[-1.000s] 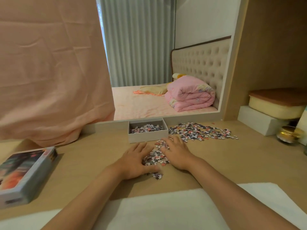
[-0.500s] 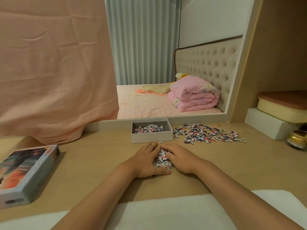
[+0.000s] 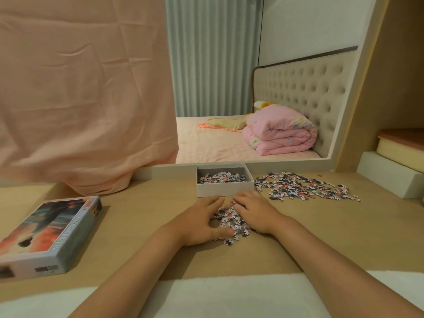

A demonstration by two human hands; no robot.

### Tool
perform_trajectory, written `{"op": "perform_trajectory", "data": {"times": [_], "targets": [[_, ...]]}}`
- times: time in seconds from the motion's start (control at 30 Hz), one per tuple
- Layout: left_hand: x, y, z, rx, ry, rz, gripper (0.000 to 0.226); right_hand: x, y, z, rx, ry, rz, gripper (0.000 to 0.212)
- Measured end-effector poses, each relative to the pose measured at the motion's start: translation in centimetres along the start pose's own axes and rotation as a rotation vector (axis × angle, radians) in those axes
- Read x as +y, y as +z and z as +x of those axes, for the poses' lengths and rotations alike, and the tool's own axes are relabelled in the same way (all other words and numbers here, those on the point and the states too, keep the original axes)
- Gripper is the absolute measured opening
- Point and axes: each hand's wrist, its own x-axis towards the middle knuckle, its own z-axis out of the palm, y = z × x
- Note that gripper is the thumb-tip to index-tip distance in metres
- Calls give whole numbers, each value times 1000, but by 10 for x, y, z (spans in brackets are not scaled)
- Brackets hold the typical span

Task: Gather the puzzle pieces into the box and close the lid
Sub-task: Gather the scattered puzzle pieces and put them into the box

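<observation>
A small heap of puzzle pieces (image 3: 231, 222) lies on the wooden desk between my two hands. My left hand (image 3: 197, 220) cups the heap from the left, my right hand (image 3: 257, 213) from the right, fingers curved around the pieces. Just behind my fingertips stands the open white box (image 3: 226, 190), partly filled with pieces. A wide scatter of loose pieces (image 3: 302, 187) spreads on the desk to the right of the box. The printed lid (image 3: 48, 235) lies face up at the left.
A mirror (image 3: 241, 88) rises behind the box, half draped by a pink cloth (image 3: 80, 92) that hangs onto the desk. White and cream boxes (image 3: 390, 177) are stacked at the right. A white cloth (image 3: 229, 294) covers the desk's near edge.
My hands have drawn together from either side and swept the spread pieces into a tighter heap between them. The view has shifted slightly.
</observation>
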Motion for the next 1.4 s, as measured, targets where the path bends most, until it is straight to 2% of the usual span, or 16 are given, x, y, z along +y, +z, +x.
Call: {"op": "perform_trajectory", "data": {"times": [0.17,0.27,0.37,0.43,0.5,0.6,0.73,0.8,0.87,0.97,1.0,1.07,1.13,1.3,1.4], "targets": [[-9,8,-3,-101,-34,135,107,-3,-7,-2,26,-31,180,31],[-5,11,7,-91,-8,173,102,0,-11,-12,95,18,105,36],[0,16,17,-84,-2,180,95,2,-3,-21,-13,60,99,46],[2,16,21,-71,22,130,90,-3,3,-22,-76,42,97,52],[2,11,21,-40,55,-54,78,-14,3,-20,-88,14,222,51],[-6,-1,14,-16,-27,-254,76,-31,-5,-14,-96,63,374,49],[-23,-17,5,50,-80,-190,86,-37,-27,-1,-100,136,457,42],[-24,-20,4,8,-97,-139,93,-35,-42,9,-179,130,367,41],[-22,-19,6,-58,-83,10,99,-32,-54,17,-326,104,220,53],[-19,-14,14,-106,-53,222,94,-31,-57,22,-523,117,8,99],[-19,-13,17,-101,-48,244,89,-32,-56,23,-561,116,-57,109],[-19,-11,21,-68,-31,246,81,-34,-50,25,-555,110,-132,114],[-20,-7,24,-12,-11,203,73,-35,-47,27,-520,87,-111,104],[-20,-4,28,127,38,94,43,-40,-48,28,-382,53,-33,55],[-19,-5,27,186,39,90,29,-39,-48,29,-318,32,-12,36]]}}
